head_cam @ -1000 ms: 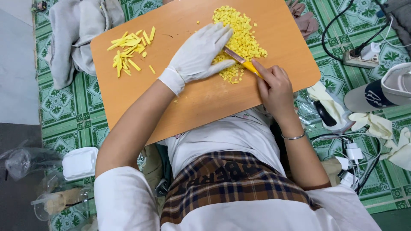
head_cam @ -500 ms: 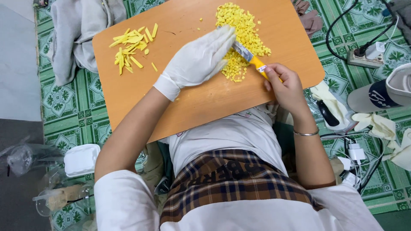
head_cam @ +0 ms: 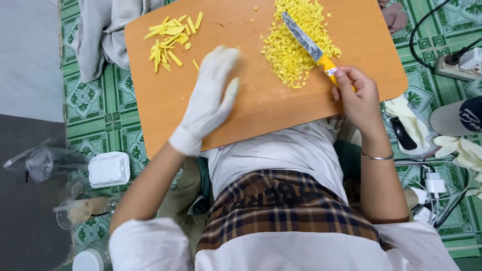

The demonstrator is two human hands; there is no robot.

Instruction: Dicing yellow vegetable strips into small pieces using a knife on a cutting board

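1. We see our left hand [head_cam: 208, 103], in a white glove, spread flat and open over the bare middle of the wide orange-brown wooden cutting board [head_cam: 261, 108]. It holds nothing, and it is blurred, so we cannot tell whether the palm touches the wood.
2. Our bare right hand [head_cam: 354, 95] is closed around the yellow handle of a small kitchen knife with a grey speckled blade [head_cam: 306, 42]. A thin metal bangle [head_cam: 377, 157] sits on that wrist.
3. The blade lies slanted across the heap of small yellow diced pieces [head_cam: 296, 47] on the far right part of the board, its tip pointing away from us. It rests on or just above the pieces; we cannot tell which.
4. A loose cluster of long yellow strips [head_cam: 168, 42] lies at the far left of the board, well apart from the diced heap and just beyond the gloved fingers.
5. We judge that the dicing is between batches: one heap is cut small, the strips are not yet cut, and the open hand is nearest to them.
6. The next move, as we judge it, calls for the gloved hand to gather the strips into a tidy row near the blade, with fingertips curled back from the edge.
7. Around the board we see a green patterned floor mat [head_cam: 103, 125], a grey cloth [head_cam: 103, 30], a white foam box [head_cam: 109, 169] and a tangle of cables with a power strip [head_cam: 454, 60].
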